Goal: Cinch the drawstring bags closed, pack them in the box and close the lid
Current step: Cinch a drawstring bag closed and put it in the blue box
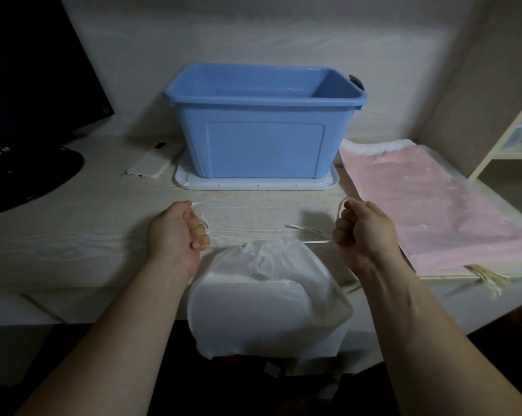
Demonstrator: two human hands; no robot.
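A white drawstring bag [268,298] hangs over the desk's front edge, its mouth gathered tight at the top. My left hand [175,232] grips the left cord in a fist beside the bag's mouth. On the other side, my right hand [363,232] grips the right cord, which runs taut to the bag. A blue plastic box [262,127] stands open behind them, resting on its pale lid [256,184]. A pink drawstring bag [427,205] lies flat on the desk to the right.
A black monitor [28,73] and its round base stand at the left. A white phone [153,162] lies beside the lid. A pale shelf frame [505,136] rises at the far right. The wall runs close behind the box.
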